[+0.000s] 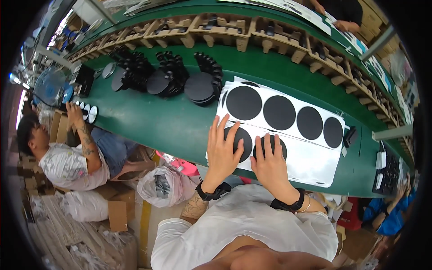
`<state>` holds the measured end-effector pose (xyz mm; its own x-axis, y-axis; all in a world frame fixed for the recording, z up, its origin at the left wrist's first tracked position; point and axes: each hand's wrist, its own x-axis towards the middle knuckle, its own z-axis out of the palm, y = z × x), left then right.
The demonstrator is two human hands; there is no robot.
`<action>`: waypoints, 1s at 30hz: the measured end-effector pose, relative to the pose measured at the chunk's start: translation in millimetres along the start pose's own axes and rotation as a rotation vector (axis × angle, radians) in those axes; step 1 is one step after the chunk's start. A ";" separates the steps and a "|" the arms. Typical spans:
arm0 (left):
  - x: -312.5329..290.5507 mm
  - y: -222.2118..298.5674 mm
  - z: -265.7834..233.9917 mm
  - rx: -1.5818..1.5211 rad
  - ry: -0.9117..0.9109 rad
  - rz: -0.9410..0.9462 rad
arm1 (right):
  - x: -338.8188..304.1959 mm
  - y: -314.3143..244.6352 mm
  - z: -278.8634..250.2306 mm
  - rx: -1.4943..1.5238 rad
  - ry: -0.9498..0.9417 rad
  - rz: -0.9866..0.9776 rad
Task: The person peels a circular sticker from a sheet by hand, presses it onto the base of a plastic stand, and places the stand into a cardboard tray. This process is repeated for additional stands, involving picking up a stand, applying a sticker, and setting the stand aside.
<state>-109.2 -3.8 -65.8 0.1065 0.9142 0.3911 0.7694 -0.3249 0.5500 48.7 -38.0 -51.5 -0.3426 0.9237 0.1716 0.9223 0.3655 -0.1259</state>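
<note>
- Spreading its long fingers, the left hand (225, 146) lies palm down over the first black disc (247, 145), with the thumb well apart; it does not grip the disc around its edge.
- The right hand (271, 164) is also palm down, its fingers almost straight and close together, the thumb a little aside. The fingers cover a large part of the second black disc (283, 149), and I see nothing held in this hand. How firmly both hands press, I cannot tell.
- These two discs are side by side on the left part of the near white sheet (312, 164), whose right part is bare.
- Just beyond it is the far white sheet (297, 99), which shows four black discs (279, 112) in a row.
- Both sheets are on the green table (144, 126). Farther left stand groups of black parts (201, 87) with round bases.
- Along the far side goes a row of brown trays (220, 25).
</note>
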 end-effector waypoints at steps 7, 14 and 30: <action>-13.6 1.6 -2.2 0.011 0.057 -0.015 | -4.6 23.9 -13.6 0.239 0.073 -0.284; -10.4 1.6 3.8 -0.036 0.044 0.018 | -35.2 83.9 -7.0 0.548 0.447 -0.250; 128.9 -115.9 -13.7 0.181 -0.242 0.107 | -42.0 133.2 12.5 1.321 1.267 -0.079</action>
<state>-193.3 148.3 -69.0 0.3226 0.9154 0.2409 0.8429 -0.3936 0.3669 183.7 -26.6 -87.7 0.5312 0.4982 0.6853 -0.0302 0.8195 -0.5723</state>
